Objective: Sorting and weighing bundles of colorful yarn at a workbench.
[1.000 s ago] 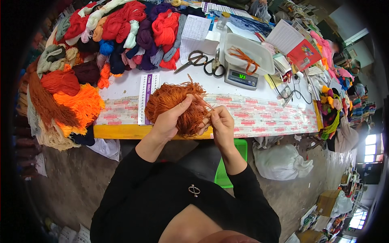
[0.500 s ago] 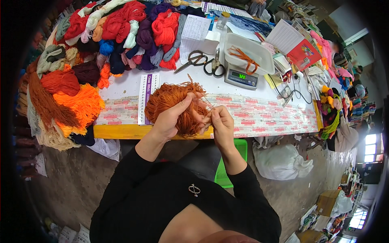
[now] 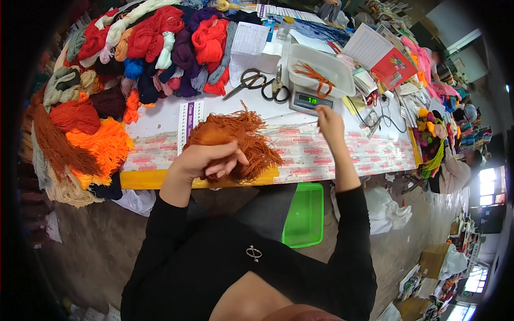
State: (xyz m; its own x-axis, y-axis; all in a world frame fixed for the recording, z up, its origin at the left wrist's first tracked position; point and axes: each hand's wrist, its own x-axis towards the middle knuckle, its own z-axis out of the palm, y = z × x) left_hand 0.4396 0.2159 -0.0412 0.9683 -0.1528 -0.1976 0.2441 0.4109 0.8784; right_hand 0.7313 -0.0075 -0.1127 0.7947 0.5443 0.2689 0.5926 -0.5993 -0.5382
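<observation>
A thick bundle of rust-orange yarn (image 3: 227,131) lies at the table's front edge, its cut ends fraying to the right. My left hand (image 3: 214,160) presses on its near side with the fingers curled against the yarn; part of the grip is hidden. My right hand (image 3: 329,125) is off to the right in a pinch, with thin strands (image 3: 292,127) stretched from the bundle toward its fingers. Just beyond that hand stands a digital scale (image 3: 303,100) with a lit green display. On the scale sits a translucent plastic tub (image 3: 345,81) with a few rust-orange strands (image 3: 322,78) in it.
Black-handled scissors (image 3: 249,81) and snips (image 3: 276,91) lie left of the scale. A strip-shaped card (image 3: 184,128) is beside the bundle. Heaped colourful skeins (image 3: 155,40) fill the left. Papers and an open red booklet (image 3: 393,67) lie right. Below is a green basket (image 3: 303,214).
My right hand has moved away from the bundle, right and farther out, drawing strands with it. My left hand has lowered onto the near side of the yarn.
</observation>
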